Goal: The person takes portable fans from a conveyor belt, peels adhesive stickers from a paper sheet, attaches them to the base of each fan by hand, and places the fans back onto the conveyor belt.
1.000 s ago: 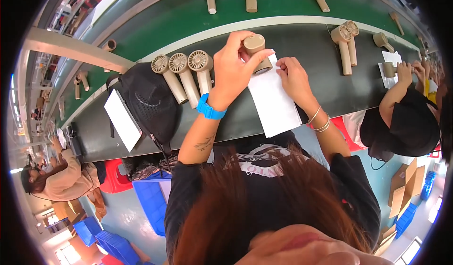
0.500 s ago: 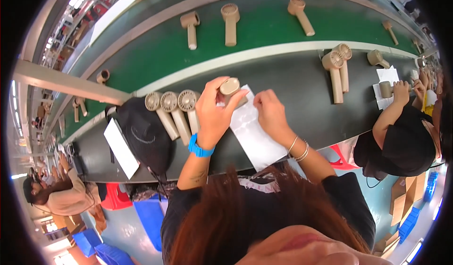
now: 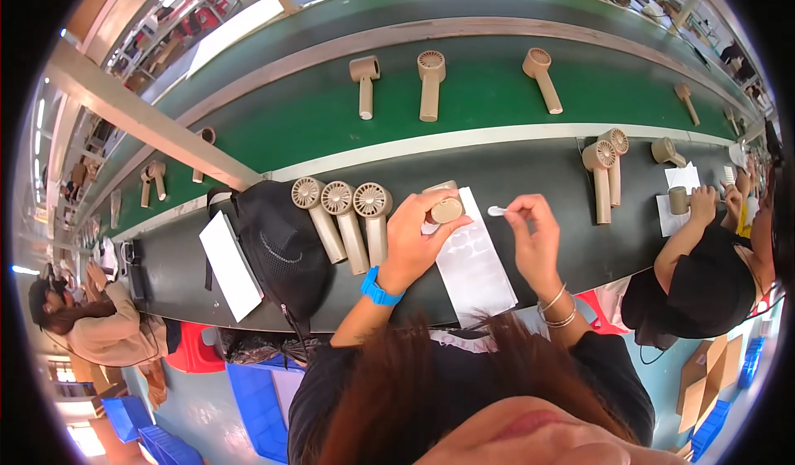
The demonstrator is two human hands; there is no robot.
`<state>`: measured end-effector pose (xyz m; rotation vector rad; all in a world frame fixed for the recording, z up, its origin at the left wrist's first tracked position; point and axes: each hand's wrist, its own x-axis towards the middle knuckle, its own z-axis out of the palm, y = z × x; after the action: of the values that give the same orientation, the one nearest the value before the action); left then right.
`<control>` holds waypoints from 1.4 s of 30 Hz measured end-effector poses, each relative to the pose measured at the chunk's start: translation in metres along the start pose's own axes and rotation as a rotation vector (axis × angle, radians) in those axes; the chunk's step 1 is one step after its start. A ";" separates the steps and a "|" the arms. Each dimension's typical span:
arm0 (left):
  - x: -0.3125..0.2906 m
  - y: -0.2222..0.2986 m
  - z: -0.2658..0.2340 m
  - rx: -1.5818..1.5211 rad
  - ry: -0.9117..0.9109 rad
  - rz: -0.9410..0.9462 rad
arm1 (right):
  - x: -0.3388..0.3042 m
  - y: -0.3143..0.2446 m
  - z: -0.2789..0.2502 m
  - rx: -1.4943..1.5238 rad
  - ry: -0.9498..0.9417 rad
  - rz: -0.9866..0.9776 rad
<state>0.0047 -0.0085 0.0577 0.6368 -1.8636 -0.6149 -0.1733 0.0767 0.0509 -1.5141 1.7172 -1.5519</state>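
My left hand (image 3: 407, 245) is wrapped round a beige handheld fan (image 3: 447, 209), whose rounded handle end faces up toward me. To the right, my right hand (image 3: 537, 241) pinches a small whitish piece (image 3: 496, 211) between thumb and fingertips; it looks like a thin clear sticker, apart from the fan. Below and between both hands lies a white sheet (image 3: 476, 274) with faint shiny round shapes on it. Three more beige fans (image 3: 338, 196) lie side by side just left of my left hand.
A black backpack (image 3: 277, 250) and a white board (image 3: 230, 266) lie at the left of the dark table. Two fans (image 3: 600, 157) lie to the right. Several fans (image 3: 430, 72) rest on the green belt beyond. A co-worker's hand (image 3: 704, 204) works at far right.
My right hand has moved rightward off the sheet, and the whitish piece now shows in its fingers. The fan in my left hand has tilted. The whole view has shifted, showing more beyond the belt.
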 end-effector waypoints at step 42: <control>-0.010 0.035 -0.008 -0.619 -0.254 -0.456 | -0.001 -0.068 -0.009 0.497 -0.134 0.200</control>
<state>0.0103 0.0225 0.0768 0.5801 -1.6205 -1.5566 -0.1497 0.0947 0.1127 -1.1293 1.2418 -1.5793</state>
